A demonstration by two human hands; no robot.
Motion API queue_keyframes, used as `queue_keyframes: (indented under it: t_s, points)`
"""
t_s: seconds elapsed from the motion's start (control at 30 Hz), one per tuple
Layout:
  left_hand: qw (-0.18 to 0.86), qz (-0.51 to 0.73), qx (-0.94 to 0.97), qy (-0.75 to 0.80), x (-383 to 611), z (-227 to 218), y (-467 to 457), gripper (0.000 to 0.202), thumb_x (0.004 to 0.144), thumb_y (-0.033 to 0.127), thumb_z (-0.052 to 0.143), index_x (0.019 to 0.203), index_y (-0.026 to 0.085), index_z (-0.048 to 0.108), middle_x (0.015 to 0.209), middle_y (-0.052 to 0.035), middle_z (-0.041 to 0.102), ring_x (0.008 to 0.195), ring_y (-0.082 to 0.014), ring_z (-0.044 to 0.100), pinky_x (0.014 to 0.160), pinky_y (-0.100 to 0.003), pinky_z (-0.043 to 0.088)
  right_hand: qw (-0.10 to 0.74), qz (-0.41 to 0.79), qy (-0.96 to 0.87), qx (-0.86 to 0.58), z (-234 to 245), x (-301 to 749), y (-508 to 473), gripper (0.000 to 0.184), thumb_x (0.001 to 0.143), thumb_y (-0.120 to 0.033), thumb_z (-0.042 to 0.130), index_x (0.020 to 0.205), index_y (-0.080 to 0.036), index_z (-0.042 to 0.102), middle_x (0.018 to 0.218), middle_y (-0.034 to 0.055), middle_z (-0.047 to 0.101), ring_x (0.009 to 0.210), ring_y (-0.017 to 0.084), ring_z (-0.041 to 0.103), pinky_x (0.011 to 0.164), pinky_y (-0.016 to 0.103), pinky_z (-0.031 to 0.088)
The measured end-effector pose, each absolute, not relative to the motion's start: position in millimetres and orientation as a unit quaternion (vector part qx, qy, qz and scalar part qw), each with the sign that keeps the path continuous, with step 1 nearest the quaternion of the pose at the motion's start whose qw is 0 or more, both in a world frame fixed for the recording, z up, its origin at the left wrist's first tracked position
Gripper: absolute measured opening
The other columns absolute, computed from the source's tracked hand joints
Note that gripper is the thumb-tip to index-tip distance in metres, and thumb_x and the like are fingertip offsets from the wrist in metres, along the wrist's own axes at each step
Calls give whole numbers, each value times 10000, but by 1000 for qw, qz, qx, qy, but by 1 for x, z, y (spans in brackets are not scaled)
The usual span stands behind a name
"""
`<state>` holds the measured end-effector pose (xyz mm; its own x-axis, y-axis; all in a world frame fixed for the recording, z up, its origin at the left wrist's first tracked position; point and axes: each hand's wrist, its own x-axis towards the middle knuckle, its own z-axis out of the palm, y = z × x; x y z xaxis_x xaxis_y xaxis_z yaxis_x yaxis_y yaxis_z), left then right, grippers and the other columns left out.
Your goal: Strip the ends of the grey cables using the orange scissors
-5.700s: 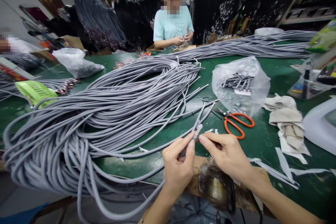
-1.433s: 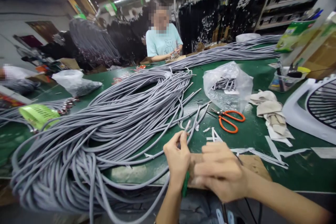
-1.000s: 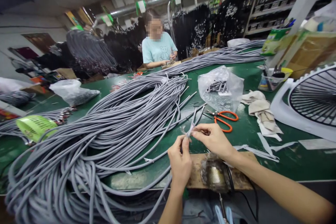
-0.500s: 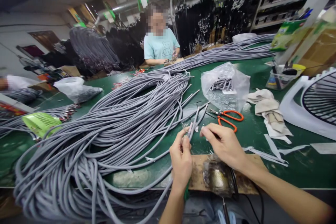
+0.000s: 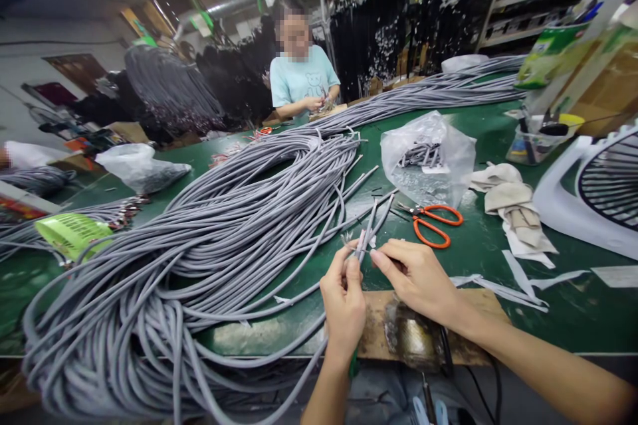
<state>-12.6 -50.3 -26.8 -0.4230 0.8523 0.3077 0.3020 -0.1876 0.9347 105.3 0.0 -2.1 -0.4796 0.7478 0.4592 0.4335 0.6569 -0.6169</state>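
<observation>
The left hand [image 5: 343, 305] curls its fingers shut around a few grey cables [image 5: 369, 229] near their frayed ends. The right hand [image 5: 416, 279] pinches its fingertips just beside them; whether they hold anything is too small to tell. The cables run into a large heap [image 5: 199, 259] on the green counter [image 5: 573, 325], near its front edge, with orange-handled scissors [image 5: 434, 226] close to the right.

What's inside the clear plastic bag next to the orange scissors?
The clear plastic bag holds short grey cable pieces and a white slip. Anything lower down is hidden by crumpled, glaring plastic.
</observation>
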Motion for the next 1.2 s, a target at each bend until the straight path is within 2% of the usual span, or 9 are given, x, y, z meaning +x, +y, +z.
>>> queue_keyframes:
  t_s: [0.17, 0.3, 0.47, 0.5, 0.6, 0.73, 0.9, 1.03, 1.2]
  points:
    - [233, 540, 546, 596, -11, -25, -51, 244, 851, 275, 476, 987, 142, 629, 843, -75, 657, 735, -166, 604, 672, -245, 472, 370, 224, -822, -370, -4, 104, 0, 347, 887, -258, 412, 567, -163, 504, 536, -11, 492, 499, 96, 439, 493, 225, 321]
    - [149, 498, 585, 622, -12, -23, -51, 210, 847, 233, 473, 920, 150, 652, 838, -80, 663, 751, -179, 604, 702, -270, 456, 382, 267, -808, -361, 2, 110, 3, 313, 860, -268, 462, 573, -162, 526, 538, -11, 495, 490, 89, 430, 474, 228, 319]
    - [105, 432, 590, 674, -18, -28, -54, 202, 845, 225, 474, 813, 162, 663, 693, -45, 612, 643, -154, 557, 616, -240, 394, 673, 371, -527, -363, 24, 135, 18, 331, 876, -366, 400, 592, -197, 385, 523, -53, 336, 389, 46, 246, 381, 232, 190]
    - [122, 444, 581, 671, -18, -28, -55, 211, 856, 228, 457, 813, 165, 654, 715, -42, 620, 660, -152, 561, 630, -236, 391, 682, 385, -502, -367, 25, 137, 20, 325, 870, -375, 407, 598, -198, 384, 534, -57, 316, 391, 41, 228, 386, 236, 179]
    - [160, 486, 551, 660, -19, -27, -57, 256, 894, 246, 388, 784, 165, 605, 704, -19, 614, 618, -130, 538, 617, -224, 367, 526, 392, -631, -414, 19, 132, 18, 161, 727, -309, 617, 677, -176, 543, 507, -66, 295, 431, 57, 264, 403, 227, 192]
    - [172, 492, 554, 649, -17, -24, -57, 264, 907, 261, 357, 782, 164, 569, 645, 0, 565, 575, -119, 491, 571, -221, 323, 338, 431, -740, -391, 6, 112, 9, 165, 690, -279, 623, 791, -151, 651, 467, -83, 207, 435, 60, 185, 414, 220, 143]
    - [193, 501, 561, 630, -15, -24, -58, 206, 893, 274, 390, 892, 164, 565, 628, 12, 528, 534, -107, 449, 531, -212, 304, 360, 443, -728, -380, 6, 104, 7, 185, 743, -253, 531, 717, -129, 667, 484, -58, 284, 450, 60, 206, 412, 209, 160]
    - [226, 521, 542, 619, -13, -24, -60, 212, 885, 301, 407, 830, 154, 549, 557, 33, 448, 470, -88, 365, 478, -214, 254, 360, 455, -724, -373, 7, 106, 9, 191, 740, -259, 549, 666, -117, 652, 463, -57, 305, 441, 57, 231, 404, 204, 179]
    - [359, 558, 505, 552, -20, -24, -58, 305, 902, 349, 372, 709, 147, 493, 517, 55, 304, 455, -68, 251, 447, -210, 193, 379, 427, -763, -303, 5, 108, 5, 230, 800, -255, 508, 692, -118, 659, 637, 26, 599, 541, 97, 472, 490, 204, 354]
